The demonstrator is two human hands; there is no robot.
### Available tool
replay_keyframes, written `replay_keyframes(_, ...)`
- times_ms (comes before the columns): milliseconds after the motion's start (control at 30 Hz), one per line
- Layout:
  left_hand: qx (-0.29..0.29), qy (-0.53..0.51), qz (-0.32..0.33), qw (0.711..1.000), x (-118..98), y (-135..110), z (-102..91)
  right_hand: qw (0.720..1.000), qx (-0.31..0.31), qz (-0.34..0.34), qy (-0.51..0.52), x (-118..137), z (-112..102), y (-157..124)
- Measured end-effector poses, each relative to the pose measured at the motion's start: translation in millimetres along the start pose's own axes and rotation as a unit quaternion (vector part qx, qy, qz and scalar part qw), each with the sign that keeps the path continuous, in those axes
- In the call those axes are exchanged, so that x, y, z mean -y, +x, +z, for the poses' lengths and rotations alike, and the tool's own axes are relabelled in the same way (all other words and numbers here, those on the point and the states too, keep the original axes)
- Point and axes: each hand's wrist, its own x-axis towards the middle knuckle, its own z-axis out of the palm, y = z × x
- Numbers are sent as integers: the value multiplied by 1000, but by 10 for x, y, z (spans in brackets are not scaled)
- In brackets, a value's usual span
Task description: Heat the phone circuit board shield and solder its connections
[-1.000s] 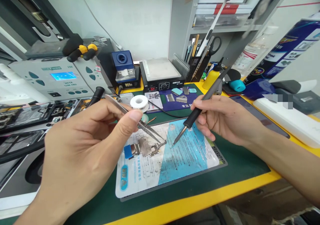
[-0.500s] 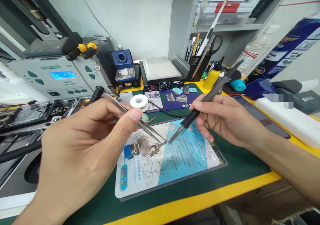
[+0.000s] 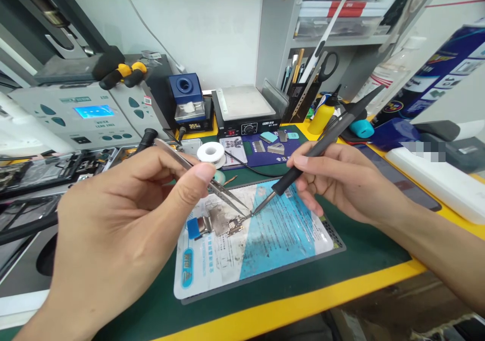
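Observation:
My left hand (image 3: 125, 220) pinches metal tweezers (image 3: 204, 179) between thumb and fingers, their points resting on the right end of a small circuit board (image 3: 223, 224). That board lies on a white and blue work mat (image 3: 280, 240) on the green bench cover. My right hand (image 3: 341, 179) grips a black soldering iron (image 3: 318, 149) like a pen. Its tip meets the board's right end, right beside the tweezer points. A small blue part (image 3: 194, 228) sits at the board's left end.
A solder spool (image 3: 210, 153) and a blue-topped soldering station (image 3: 187, 103) stand behind the mat, with a black hot plate (image 3: 244, 109) to their right. A grey rework station (image 3: 87, 116) fills the left. A tool holder with scissors (image 3: 303, 93) stands at the back; the yellow bench edge (image 3: 303, 303) runs in front.
The soldering iron's tip has moved left and down across the mat until it touches the board beside the tweezer points. My left hand and the tweezers have stayed in place.

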Motion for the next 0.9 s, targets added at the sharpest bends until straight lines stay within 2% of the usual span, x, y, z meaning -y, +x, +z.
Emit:
replay_keyframes(167,11,13,-24,1000,-11,3,-6,1000,1,-3,-5,1,3,9)
replay_keyframes(567,-1,26,-14,1000,-9,-10,-18,1000,-3,-6,-21,9,22,-9)
replay_keyframes(900,-1,47,-26,999,-11,-47,-31,999,17,-29,-33,-44,-28,-40)
